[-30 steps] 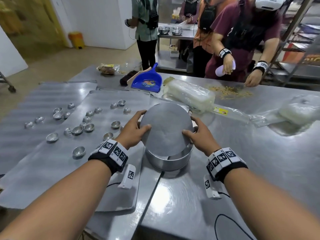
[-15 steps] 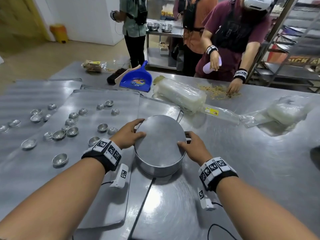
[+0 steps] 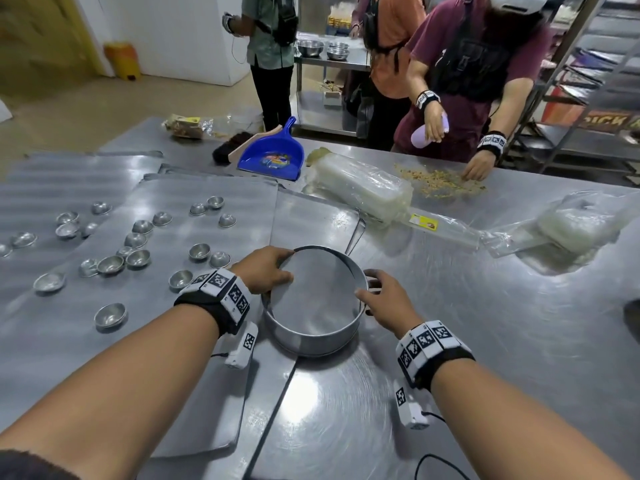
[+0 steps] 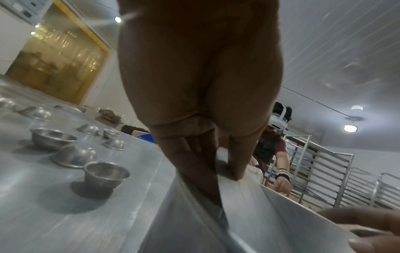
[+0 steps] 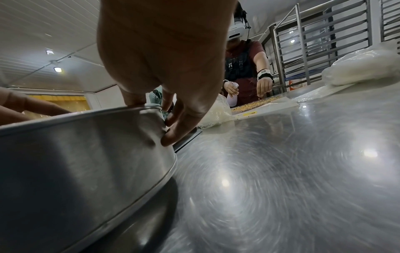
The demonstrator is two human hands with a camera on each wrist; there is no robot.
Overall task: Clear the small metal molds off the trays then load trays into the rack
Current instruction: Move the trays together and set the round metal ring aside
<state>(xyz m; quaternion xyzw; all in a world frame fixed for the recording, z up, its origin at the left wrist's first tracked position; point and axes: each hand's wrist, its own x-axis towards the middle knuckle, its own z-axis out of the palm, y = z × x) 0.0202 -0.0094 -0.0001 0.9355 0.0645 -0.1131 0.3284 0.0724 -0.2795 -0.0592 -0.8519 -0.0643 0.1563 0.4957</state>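
Note:
Both my hands hold a round metal pan (image 3: 311,306) over the table, just right of the trays. My left hand (image 3: 287,266) pinches its left edge, thumb on one side and fingers on the other, as the left wrist view shows on the pan (image 4: 270,214). My right hand (image 3: 365,284) grips the right edge; in the right wrist view the pan (image 5: 75,145) is tilted with a shadow beneath it. Several small metal molds (image 3: 138,258) lie scattered on the ribbed trays (image 3: 86,341), some upright, some upside down (image 4: 106,174).
A blue dustpan (image 3: 273,157) and bagged white packs (image 3: 363,188) lie beyond the pan. Across the table a person (image 3: 478,64) picks at crumbs (image 3: 443,181). Tray racks (image 3: 588,81) stand at the back right. Two more people stand behind.
The pan has turned in my hands: its flat face showed before, now its rim and inner wall show. Both hands have stayed on its edges.

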